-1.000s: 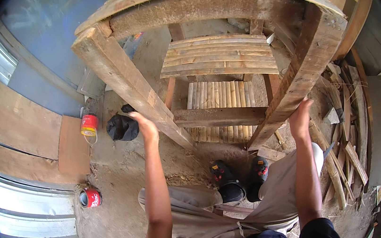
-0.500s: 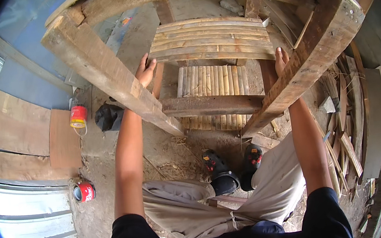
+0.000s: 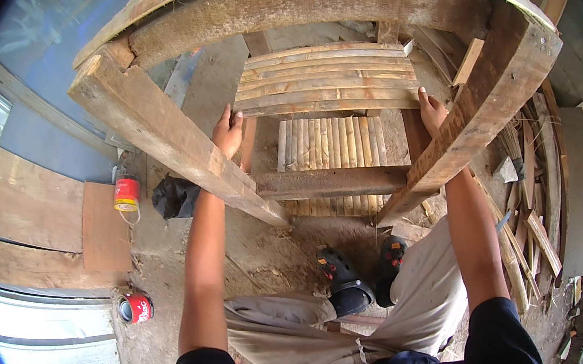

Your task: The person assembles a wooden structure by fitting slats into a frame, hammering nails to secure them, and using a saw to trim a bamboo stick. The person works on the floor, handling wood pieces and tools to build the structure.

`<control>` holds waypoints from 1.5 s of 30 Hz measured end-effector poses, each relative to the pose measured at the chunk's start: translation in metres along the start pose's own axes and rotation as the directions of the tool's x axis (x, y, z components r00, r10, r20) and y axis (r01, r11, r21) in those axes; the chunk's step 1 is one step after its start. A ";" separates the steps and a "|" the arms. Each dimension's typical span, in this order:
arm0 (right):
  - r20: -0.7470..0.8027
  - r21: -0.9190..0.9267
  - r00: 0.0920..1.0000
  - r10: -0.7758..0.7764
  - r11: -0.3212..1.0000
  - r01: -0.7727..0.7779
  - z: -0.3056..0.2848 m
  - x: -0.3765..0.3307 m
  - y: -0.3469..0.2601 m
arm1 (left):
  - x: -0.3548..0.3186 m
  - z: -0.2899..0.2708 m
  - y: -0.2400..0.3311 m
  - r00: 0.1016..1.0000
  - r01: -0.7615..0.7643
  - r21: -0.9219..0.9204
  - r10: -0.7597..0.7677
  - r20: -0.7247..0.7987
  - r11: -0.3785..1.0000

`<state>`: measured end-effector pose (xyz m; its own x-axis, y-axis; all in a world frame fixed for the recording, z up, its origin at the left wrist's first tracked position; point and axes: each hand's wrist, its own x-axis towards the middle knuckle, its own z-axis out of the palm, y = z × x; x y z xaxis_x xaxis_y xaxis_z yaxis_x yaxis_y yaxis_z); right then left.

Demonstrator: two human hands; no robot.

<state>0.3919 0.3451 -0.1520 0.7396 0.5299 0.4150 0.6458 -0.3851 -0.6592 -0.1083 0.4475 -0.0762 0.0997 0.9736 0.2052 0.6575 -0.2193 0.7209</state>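
Note:
A panel of split bamboo slats (image 3: 326, 79) lies across the inside of a wooden frame, its slats running left to right. My left hand (image 3: 227, 134) grips its near left corner, the thumb beside the edge. At the opposite near corner, my right hand (image 3: 433, 112) holds the right edge, partly behind the frame's right leg. Both arms reach in around the outside of the near legs: the left leg (image 3: 169, 131) and the right leg (image 3: 476, 112). A dark crossbar (image 3: 335, 181) joins these legs. Beneath the held panel sits a lower bamboo slat panel (image 3: 330, 142), its slats running away from me.
A thick top beam (image 3: 306, 5) spans the frame. Scrap wood strips (image 3: 533, 225) are heaped at right. On the left are a red-and-yellow can (image 3: 126, 193), a black bag (image 3: 175, 198) and a red can (image 3: 136, 308) near corrugated metal sheeting (image 3: 50, 350). My dark clogs (image 3: 343, 274) stand on the dirt floor.
The whole view has shifted, so the frame, panels and cans sit slightly lower in the picture. My hands stay at the panel's corners; more of the right fingers shows.

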 end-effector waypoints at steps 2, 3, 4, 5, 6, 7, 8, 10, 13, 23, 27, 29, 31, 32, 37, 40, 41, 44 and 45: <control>-0.010 0.016 0.999 0.047 0.999 -0.047 0.005 0.002 0.004 | 0.000 -0.001 -0.004 0.997 0.059 -0.082 -0.063 -0.053 0.995; -0.020 -0.023 0.997 0.080 0.996 -0.081 0.003 0.002 0.004 | 0.001 -0.002 -0.005 0.999 0.009 -0.124 -0.015 -0.051 0.992; 0.043 0.074 0.999 0.029 0.997 -0.033 -0.001 0.001 0.003 | 0.000 -0.002 -0.007 0.999 0.002 -0.144 -0.008 -0.037 0.990; 0.069 0.104 0.997 0.020 0.994 -0.028 -0.006 -0.003 0.000 | -0.001 -0.002 -0.009 0.999 0.032 -0.159 -0.035 -0.015 0.987; 0.158 0.162 0.987 -0.033 0.987 0.007 -0.017 -0.005 -0.003 | -0.001 -0.001 -0.009 0.999 0.021 -0.157 -0.026 -0.028 0.987; 0.258 0.184 0.966 -0.005 0.982 -0.044 -0.029 -0.009 -0.008 | -0.002 -0.002 -0.010 0.999 0.036 -0.178 -0.042 -0.030 0.983; 0.419 0.239 0.898 0.135 0.938 -0.253 -0.044 -0.012 -0.012 | -0.001 -0.001 -0.010 0.998 0.054 -0.190 -0.057 -0.011 0.980; 0.406 0.414 0.913 -0.036 0.898 -0.149 -0.063 -0.028 -0.027 | -0.002 -0.001 -0.010 0.998 0.059 -0.213 -0.059 0.005 0.975; 0.414 0.547 0.909 -0.045 0.811 -0.209 -0.083 -0.042 -0.045 | -0.003 -0.001 -0.009 0.999 0.042 -0.216 -0.045 -0.009 0.976; 0.214 0.527 0.945 -0.247 0.844 0.101 -0.050 -0.040 -0.008 | 0.001 0.005 -0.014 0.992 0.121 -0.429 -0.094 0.083 0.895; 0.220 0.641 0.888 -0.404 0.746 0.181 -0.045 -0.040 -0.006 | -0.001 0.003 -0.012 0.996 0.056 -0.418 -0.024 0.082 0.907; 0.378 0.752 0.897 -0.230 0.641 -0.153 -0.045 -0.040 -0.012 | -0.001 0.001 -0.010 0.992 0.114 -0.367 -0.087 0.089 0.923; 0.434 0.768 0.891 -0.134 0.571 -0.289 -0.047 -0.040 -0.017 | -0.001 0.001 -0.009 0.993 0.117 -0.298 -0.117 0.017 0.947; 0.376 0.758 0.916 -0.140 0.615 -0.217 -0.049 -0.041 -0.018 | -0.001 0.001 -0.009 0.988 0.150 -0.275 -0.155 0.003 0.950; 0.425 0.663 0.899 -0.105 0.713 -0.230 -0.052 -0.037 -0.015 | -0.004 0.002 -0.012 0.999 0.051 -0.299 -0.053 0.001 0.953; 0.431 0.653 0.895 -0.112 0.723 -0.225 -0.055 -0.036 -0.018 | -0.002 0.001 -0.015 0.996 0.080 -0.279 -0.085 -0.006 0.957; 0.392 0.676 0.909 -0.142 0.715 -0.179 -0.057 -0.037 -0.021 | -0.001 0.001 -0.016 0.995 0.100 -0.250 -0.103 0.002 0.963; 0.339 0.719 0.910 -0.241 0.690 -0.085 -0.066 -0.043 -0.031 | 0.003 0.005 -0.021 0.991 0.131 -0.250 -0.129 0.022 0.960; 0.364 0.683 0.909 -0.202 0.722 -0.113 -0.069 -0.044 -0.034 | 0.004 0.007 -0.024 0.994 0.111 -0.290 -0.112 0.013 0.951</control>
<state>0.3506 0.2831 -0.1048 0.4727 0.8348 0.2823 0.2534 0.1780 -0.9508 -0.1186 0.4568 -0.0969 0.0350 0.9929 0.1140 0.4196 -0.1181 0.9000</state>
